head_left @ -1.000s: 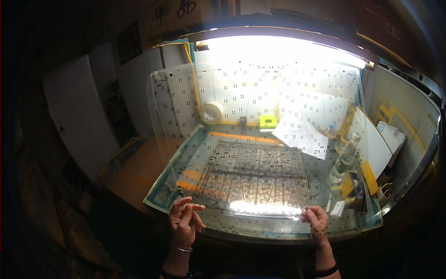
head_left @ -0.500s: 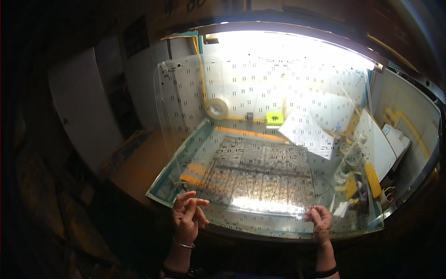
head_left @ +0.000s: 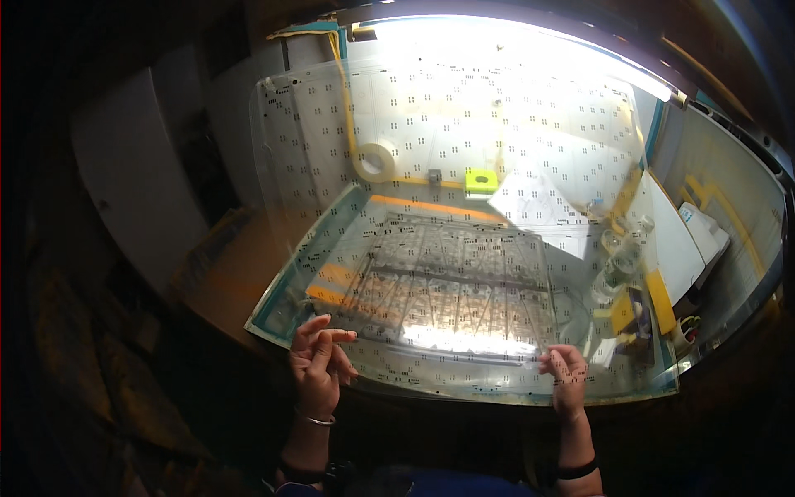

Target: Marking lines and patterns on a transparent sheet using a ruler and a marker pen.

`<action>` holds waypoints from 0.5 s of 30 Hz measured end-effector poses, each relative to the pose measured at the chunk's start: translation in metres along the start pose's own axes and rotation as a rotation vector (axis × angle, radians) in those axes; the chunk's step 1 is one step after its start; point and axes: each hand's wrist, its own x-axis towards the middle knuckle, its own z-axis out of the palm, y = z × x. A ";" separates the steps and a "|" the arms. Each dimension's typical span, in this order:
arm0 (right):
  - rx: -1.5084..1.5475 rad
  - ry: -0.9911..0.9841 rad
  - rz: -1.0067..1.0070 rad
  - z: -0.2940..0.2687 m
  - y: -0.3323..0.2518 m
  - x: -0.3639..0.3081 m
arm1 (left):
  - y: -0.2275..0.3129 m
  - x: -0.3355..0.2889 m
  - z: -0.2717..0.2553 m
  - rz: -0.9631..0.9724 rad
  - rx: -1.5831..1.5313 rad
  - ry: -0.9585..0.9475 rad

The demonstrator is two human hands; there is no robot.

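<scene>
A large clear plastic film (head_left: 406,116), printed with rows of small black marks, stands up before me over a glass-topped table. My right hand (head_left: 568,377) pinches its lower right part between thumb and fingers, and some of the marks show across the hand. At the lower left, my left hand (head_left: 319,364) has its thumb laid against bent fingers, with one finger pointing right. It seems to grip the film's lower left edge, though the clear edge is hard to make out there. Through the film shows a dark gridded panel (head_left: 464,273) on the table.
A lit tube lamp (head_left: 646,83) glares along the top. Behind the film are a tape roll (head_left: 374,162), a yellow-green block (head_left: 480,182) and white paper sheets (head_left: 538,203). Clear rolls (head_left: 613,265) and a yellow strip (head_left: 660,300) lie right. The table's teal edge (head_left: 286,286) runs left.
The whole view has shifted, so the table, film and hands sit higher and slightly left in the picture. Both hands keep nearly the same pose at the film.
</scene>
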 end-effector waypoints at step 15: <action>-0.056 -0.042 -0.016 -0.004 0.007 0.000 | -0.003 0.001 -0.005 -0.045 0.017 0.038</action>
